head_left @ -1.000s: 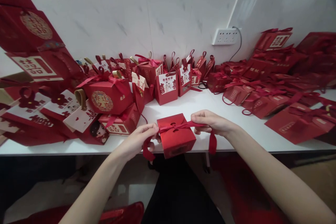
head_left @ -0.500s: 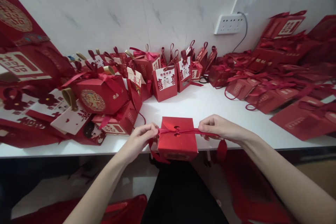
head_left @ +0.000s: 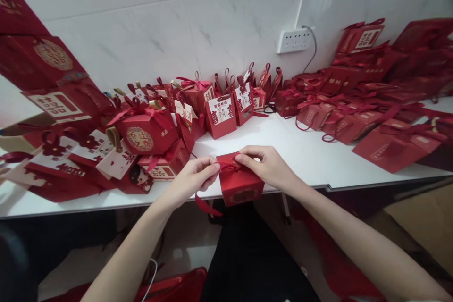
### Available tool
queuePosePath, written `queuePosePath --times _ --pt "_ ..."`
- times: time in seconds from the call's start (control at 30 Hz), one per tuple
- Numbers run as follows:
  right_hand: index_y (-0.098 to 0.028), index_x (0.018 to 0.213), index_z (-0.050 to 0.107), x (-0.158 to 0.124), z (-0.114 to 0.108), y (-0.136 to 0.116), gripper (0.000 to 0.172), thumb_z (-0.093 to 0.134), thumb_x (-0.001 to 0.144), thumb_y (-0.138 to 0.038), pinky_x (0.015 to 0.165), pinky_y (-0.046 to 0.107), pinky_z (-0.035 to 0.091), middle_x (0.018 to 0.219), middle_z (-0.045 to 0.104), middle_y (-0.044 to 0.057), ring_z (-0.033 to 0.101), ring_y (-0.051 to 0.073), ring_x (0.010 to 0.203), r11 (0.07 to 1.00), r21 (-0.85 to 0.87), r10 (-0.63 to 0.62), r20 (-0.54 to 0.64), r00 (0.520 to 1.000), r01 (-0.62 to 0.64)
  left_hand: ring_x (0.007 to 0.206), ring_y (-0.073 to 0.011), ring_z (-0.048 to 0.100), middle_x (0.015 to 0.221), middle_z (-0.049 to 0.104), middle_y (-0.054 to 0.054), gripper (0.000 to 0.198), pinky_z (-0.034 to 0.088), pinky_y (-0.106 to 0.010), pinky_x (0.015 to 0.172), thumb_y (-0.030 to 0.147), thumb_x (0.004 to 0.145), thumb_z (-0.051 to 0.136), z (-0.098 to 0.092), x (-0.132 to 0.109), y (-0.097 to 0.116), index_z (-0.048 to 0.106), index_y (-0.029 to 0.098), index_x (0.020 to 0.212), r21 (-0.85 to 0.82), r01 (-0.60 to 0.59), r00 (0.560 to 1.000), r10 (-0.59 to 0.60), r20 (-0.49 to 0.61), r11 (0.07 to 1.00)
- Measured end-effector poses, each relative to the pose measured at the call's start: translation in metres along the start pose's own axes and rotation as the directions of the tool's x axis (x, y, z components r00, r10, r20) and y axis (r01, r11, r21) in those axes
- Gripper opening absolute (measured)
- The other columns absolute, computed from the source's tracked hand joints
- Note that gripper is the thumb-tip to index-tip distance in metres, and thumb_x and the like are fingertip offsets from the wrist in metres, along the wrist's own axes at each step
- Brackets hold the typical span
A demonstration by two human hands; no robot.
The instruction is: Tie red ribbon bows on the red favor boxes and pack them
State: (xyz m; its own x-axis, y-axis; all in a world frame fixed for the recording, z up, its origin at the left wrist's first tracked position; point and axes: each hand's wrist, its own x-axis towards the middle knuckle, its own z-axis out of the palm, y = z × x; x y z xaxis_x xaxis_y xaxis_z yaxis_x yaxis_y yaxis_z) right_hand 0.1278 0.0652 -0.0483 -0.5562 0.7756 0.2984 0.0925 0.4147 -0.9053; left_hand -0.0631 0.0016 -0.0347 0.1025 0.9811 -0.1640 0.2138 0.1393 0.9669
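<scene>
Stacked red cardboard gift boxes crowd the smooth white counter at left. The left hand's grip pinches a red fabric ribbon. The small red cardboard box it crosses is at the counter's front edge. The right hand's grip pinches the ribbon above the box's top.

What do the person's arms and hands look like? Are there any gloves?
The left forearm and right forearm are bare, with no sleeves in view. The left hand and right hand wear no gloves, and I see no rings, watch or bracelet. Below, black clothing shows too.
</scene>
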Motion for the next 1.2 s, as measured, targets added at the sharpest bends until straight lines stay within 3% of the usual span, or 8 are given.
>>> queuePosePath --times 0.2,0.37,0.57,0.73,0.9,1.0,1.13,1.2 --pt "-0.020 0.090 0.069 -0.002 0.008 0.007 0.020 0.049 0.086 -0.021 0.083 0.031 0.045 0.100 0.068 0.006 0.062 0.019 0.093 0.991 -0.092 -0.096 -0.027 0.995 0.093 0.046 -0.0086 0.038 0.052 0.045 0.005 0.020 0.029 -0.019 0.046 0.033 0.083 0.050 -0.003 -0.005 0.016 0.052 0.018 0.070 0.381 -0.103 0.991 0.129 -0.044 0.919" --pt "-0.020 0.087 0.063 -0.002 0.009 0.010 0.011 0.052 0.083 -0.019 0.081 0.032 0.046 0.092 0.070 0.005 0.064 0.019 0.090 0.995 -0.086 -0.061 -0.071 0.996 0.055 0.067 -0.0164 0.054 0.077 0.060 -0.002 0.016 0.039 -0.024 0.065 0.023 0.083 0.046 -0.006 -0.007 0.023 0.061 0.020 0.088 0.721 -0.229 0.929 0.368 -0.038 0.653" --pt "-0.021 0.096 0.056 0.000 0.012 0.010 0.020 0.061 0.077 -0.021 0.076 0.032 0.048 0.080 0.072 0.001 0.068 0.018 0.078 0.997 0.018 0.078 -0.164 0.983 -0.076 0.088 -0.0197 0.056 0.100 0.058 -0.006 0.023 0.041 -0.029 0.083 0.023 0.085 0.041 -0.010 -0.006 0.031 0.061 0.021 0.095 0.808 -0.303 0.916 0.388 0.101 0.505" --pt "-0.020 0.079 0.067 0.003 0.012 0.006 0.008 0.060 0.076 -0.021 0.079 0.033 0.049 0.084 0.073 0.003 0.067 0.018 0.080 1.000 -0.017 0.013 -0.138 0.990 -0.016 0.077 -0.0169 0.054 0.096 0.056 -0.005 0.019 0.041 -0.027 0.073 0.023 0.081 0.049 -0.011 -0.002 0.048 0.062 0.020 0.094 0.829 -0.359 0.894 0.413 0.174 0.428" --pt "-0.020 0.079 0.069 0.004 0.013 0.004 0.011 0.058 0.079 -0.023 0.074 0.030 0.047 0.081 0.072 0.002 0.064 0.017 0.077 0.999 -0.045 -0.007 -0.126 0.992 0.002 0.059 -0.0130 0.046 0.071 0.053 -0.001 0.012 0.030 -0.023 0.058 0.007 0.066 0.059 -0.006 0.001 0.077 0.063 0.018 0.067 0.744 -0.448 0.890 0.322 0.321 0.496" --pt "-0.020 0.080 0.068 0.004 0.014 0.005 0.013 0.055 0.080 -0.023 0.071 0.029 0.047 0.080 0.071 0.001 0.064 0.017 0.075 0.998 -0.057 -0.017 -0.103 0.995 0.011 0.055 -0.0121 0.040 0.061 0.049 0.001 0.015 0.023 -0.024 0.055 0.003 0.061 0.061 -0.001 0.006 0.090 0.059 0.018 0.055 0.703 -0.449 0.891 0.328 0.312 0.552" --pt "-0.020 0.078 0.066 0.005 0.013 0.008 0.011 0.054 0.078 -0.020 0.066 0.028 0.046 0.075 0.070 0.000 0.063 0.016 0.069 0.997 -0.075 -0.007 -0.107 0.994 -0.001 0.054 -0.0120 0.038 0.060 0.050 0.001 0.021 0.021 -0.024 0.055 -0.002 0.062 0.055 0.004 0.015 0.098 0.062 0.017 0.058 0.653 -0.422 0.906 0.315 0.282 0.629" --pt "-0.020 0.078 0.066 0.005 0.013 0.009 0.011 0.055 0.079 -0.020 0.066 0.028 0.046 0.075 0.070 0.001 0.063 0.016 0.069 0.996 -0.090 -0.007 -0.117 0.993 -0.004 0.057 -0.0130 0.044 0.061 0.054 0.000 0.027 0.024 -0.024 0.057 -0.006 0.062 0.050 0.002 0.018 0.098 0.065 0.017 0.062 0.672 -0.435 0.900 0.311 0.306 0.599"
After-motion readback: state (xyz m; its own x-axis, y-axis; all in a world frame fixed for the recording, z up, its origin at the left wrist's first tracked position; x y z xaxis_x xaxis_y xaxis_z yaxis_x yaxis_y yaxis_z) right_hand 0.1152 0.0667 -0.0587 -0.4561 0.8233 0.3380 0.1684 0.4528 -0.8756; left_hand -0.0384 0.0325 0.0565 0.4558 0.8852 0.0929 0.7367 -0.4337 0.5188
